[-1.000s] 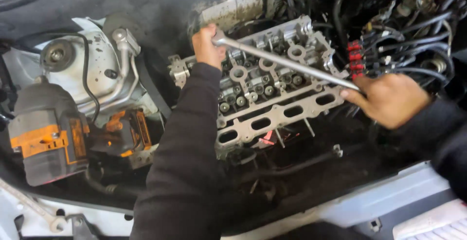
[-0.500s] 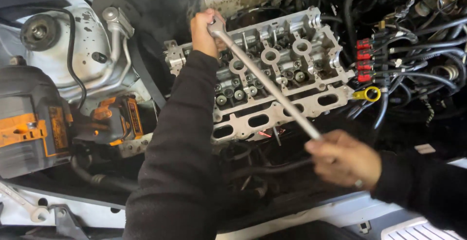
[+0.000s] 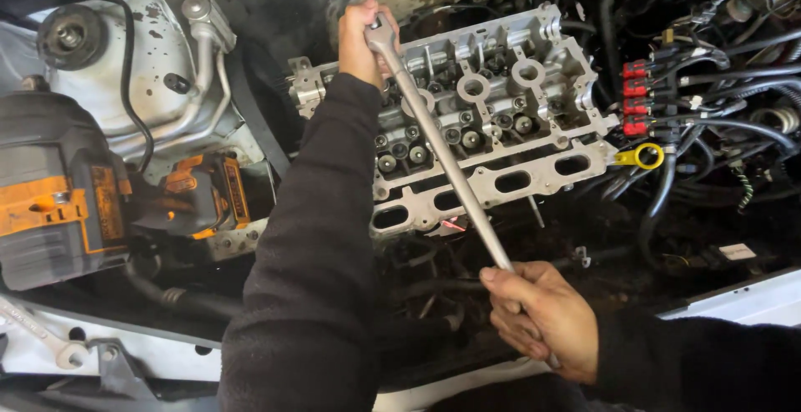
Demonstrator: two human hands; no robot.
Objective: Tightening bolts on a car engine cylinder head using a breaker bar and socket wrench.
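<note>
from my remote seat the view was evenly lit by soft daylight from above, cylinder head (image 3: pixel 484 120) bright and sharp, long metal bar (image 3: pixel 442 153) catching mild glare, deep shadow swallowed the bay below, dark sleeves lost detail, slight softness toward the corners

Quick count from my feed: two hands in frame, left hand (image 3: pixel 365 40) and right hand (image 3: pixel 542 316), sharing one long breaker bar (image 3: pixel 442 153). One bare cylinder head (image 3: pixel 501 111) with four oval ports along its front edge. I get four red connectors (image 3: pixel 634 99) stacked on the right, one yellow dipstick loop (image 3: pixel 641 156), two orange-and-black power tools (image 3: pixel 62 203), and one spanner (image 3: pixel 37 337) bottom left.
</note>
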